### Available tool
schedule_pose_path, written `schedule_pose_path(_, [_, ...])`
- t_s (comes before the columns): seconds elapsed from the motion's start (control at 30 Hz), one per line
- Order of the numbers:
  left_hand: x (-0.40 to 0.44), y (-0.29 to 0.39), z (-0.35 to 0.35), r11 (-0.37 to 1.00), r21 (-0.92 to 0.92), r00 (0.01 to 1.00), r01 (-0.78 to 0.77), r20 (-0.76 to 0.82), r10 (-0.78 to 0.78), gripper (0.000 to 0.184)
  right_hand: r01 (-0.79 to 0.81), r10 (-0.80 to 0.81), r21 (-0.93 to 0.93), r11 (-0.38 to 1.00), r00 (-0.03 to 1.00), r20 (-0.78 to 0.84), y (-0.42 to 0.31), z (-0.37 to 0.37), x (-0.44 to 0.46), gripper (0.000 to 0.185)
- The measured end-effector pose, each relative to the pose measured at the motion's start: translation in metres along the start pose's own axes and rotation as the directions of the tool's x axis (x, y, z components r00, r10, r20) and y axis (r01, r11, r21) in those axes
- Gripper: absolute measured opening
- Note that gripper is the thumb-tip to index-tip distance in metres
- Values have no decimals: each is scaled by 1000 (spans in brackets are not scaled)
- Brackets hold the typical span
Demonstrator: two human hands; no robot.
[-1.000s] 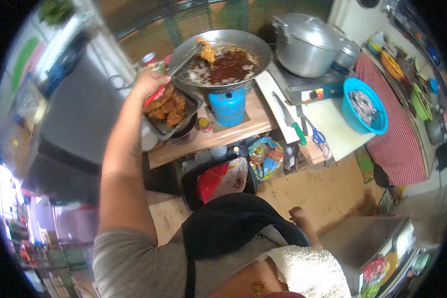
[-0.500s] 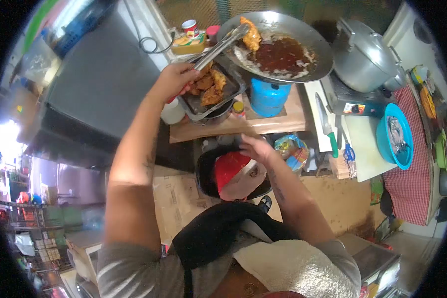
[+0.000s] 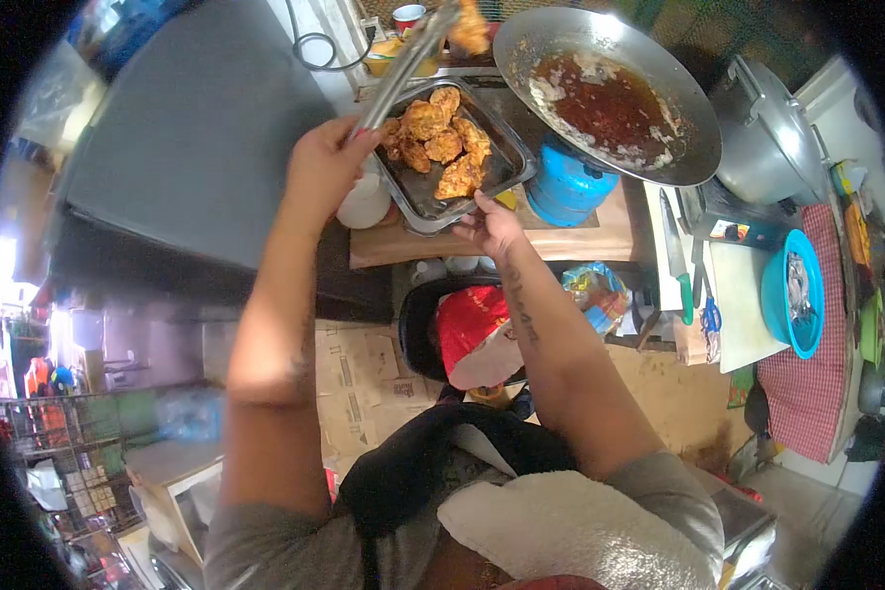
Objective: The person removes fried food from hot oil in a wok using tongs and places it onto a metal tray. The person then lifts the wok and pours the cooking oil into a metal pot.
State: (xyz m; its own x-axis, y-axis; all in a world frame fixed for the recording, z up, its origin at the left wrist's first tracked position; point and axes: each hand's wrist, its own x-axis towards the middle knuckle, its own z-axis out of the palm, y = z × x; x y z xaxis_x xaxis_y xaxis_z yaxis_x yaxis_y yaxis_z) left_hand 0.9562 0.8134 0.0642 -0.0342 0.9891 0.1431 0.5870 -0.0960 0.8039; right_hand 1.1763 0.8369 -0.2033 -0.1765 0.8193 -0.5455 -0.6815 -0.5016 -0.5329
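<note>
My left hand is closed around metal tongs. The tongs' jaws grip a piece of fried chicken above the tray's far side. Several browned chicken pieces lie in a rectangular metal tray. At the tray's near right corner, my right hand has its thumb on the rim and its fingers partly hidden below. To the right, a wide wok holds dark oil with pale froth along the edge.
A blue gas cylinder stands under the wok. Farther right are a lidded pot, a green-handled knife, blue scissors, a white board and a turquoise basin. A black bin sits below the counter.
My left hand has turned the tongs and carried the chicken piece away from the wok, over the tray. My right hand has risen from above the bin to the tray's edge.
</note>
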Motion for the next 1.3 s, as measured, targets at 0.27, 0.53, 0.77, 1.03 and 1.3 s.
schedule_pose_path(0.27, [-44,-55,-4,558,804,975,-205,115,192,33,-1,-3,102,995,999,44,7,19,16,37])
schedule_pose_path(0.53, [-82,-68,24,405,890,977,-209,204,57,38,45,-39,163,986,998,-44,14,23,3,33])
schedule_pose_path(0.77, [-110,-37,-17,569,803,974,-177,224,-13,50,104,-109,92,990,993,50,33,-2,-45,36])
schedule_pose_path(1.03, [-160,-9,-51,596,748,935,-292,355,12,56,-16,14,67,998,1000,28,70,-69,-159,41])
schedule_pose_path(1.3, [-182,42,-5,615,567,748,-549,661,58,58,214,-226,-169,962,972,-59,85,-197,-303,44])
